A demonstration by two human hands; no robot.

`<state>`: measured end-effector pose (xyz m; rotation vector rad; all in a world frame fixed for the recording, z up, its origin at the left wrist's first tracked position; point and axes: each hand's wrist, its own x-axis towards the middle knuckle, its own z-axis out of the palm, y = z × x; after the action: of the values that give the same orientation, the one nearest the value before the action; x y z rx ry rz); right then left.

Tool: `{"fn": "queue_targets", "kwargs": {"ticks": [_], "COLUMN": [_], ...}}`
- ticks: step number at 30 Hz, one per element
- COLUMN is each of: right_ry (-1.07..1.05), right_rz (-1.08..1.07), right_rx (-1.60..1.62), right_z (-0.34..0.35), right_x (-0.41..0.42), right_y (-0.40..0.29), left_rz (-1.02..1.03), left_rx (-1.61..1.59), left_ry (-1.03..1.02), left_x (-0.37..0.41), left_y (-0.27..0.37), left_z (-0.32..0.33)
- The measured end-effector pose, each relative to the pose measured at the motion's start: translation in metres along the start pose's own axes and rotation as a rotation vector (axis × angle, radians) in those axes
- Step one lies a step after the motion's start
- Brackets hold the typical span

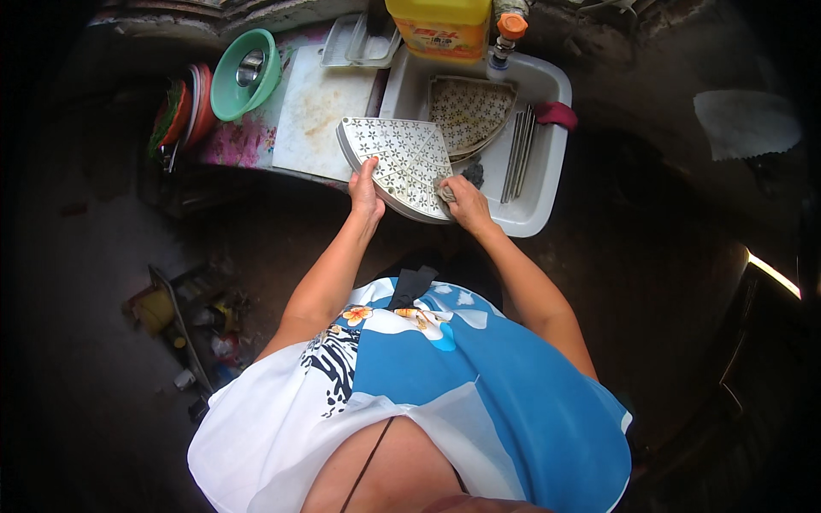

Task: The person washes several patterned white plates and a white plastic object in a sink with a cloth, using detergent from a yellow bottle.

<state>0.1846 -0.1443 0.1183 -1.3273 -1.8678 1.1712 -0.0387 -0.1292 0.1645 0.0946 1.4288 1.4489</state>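
Note:
My left hand (367, 190) grips the curved edge of a white fan-shaped plastic shelf panel (399, 154), its thumb on the top face. The panel is pierced with flower-shaped holes and tilts over the left rim of the white sink (553, 192). A greyish scrubbing cloth or pad (444, 190) is pinched in my right hand (468, 202), pressed to the panel's right corner. Behind, in the sink, lies a dirtier, brown-stained fan-shaped panel (471, 106), apparently stacked on another. Several metal rods (518, 154) lean along the sink's right side. Near my right hand is a dark scouring pad (473, 173).
An orange-handled tap (511, 29) and a yellow detergent jug (441, 29) stand at the back. A red cloth (555, 115) hangs over the right rim. To the left are a white board (321, 109), clear trays (360, 42) and a green basin (224, 83) holding a metal bowl (250, 67).

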Motion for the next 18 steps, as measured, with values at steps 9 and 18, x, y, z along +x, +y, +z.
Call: {"fn": "queue_targets", "kwargs": {"ticks": [9, 18], "right_ry": [0.190, 0.176], "right_rz": [0.178, 0.024], "right_rx": [0.365, 0.053], "right_z": [0.036, 0.030], "right_x": [0.032, 0.029], "right_y": [-0.050, -0.037], "left_rz": [0.001, -0.018], "left_rx": [-0.009, -0.027], "left_ry": [0.066, 0.077], "left_x": [-0.004, -0.001], "left_y": [-0.010, -0.016], "left_z": [0.005, -0.021]}}
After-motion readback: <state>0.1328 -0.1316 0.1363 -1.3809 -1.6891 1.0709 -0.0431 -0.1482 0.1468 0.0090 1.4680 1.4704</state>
